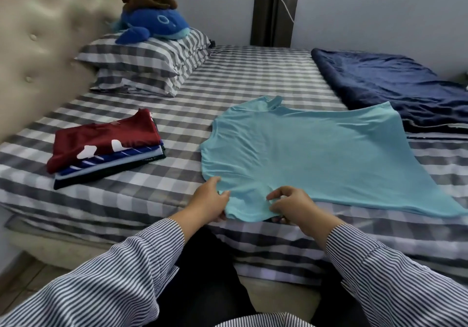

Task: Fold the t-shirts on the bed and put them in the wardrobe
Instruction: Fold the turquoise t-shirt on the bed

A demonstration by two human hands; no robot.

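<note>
A light blue cotton t-shirt (316, 154) lay spread flat on the grey checked bed sheet (240, 78). The left hand (210, 201) and right hand (291, 206) each pinched its near sleeve. A stack of folded t-shirts (106, 146), dark red on top, sat near its left.

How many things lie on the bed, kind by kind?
Spread shirt: 1
Stack of folded shirts: 1 (layers hard to count)
Pillows: 2
Plush whale: 1
Navy blanket: 1
Total: 6
</note>
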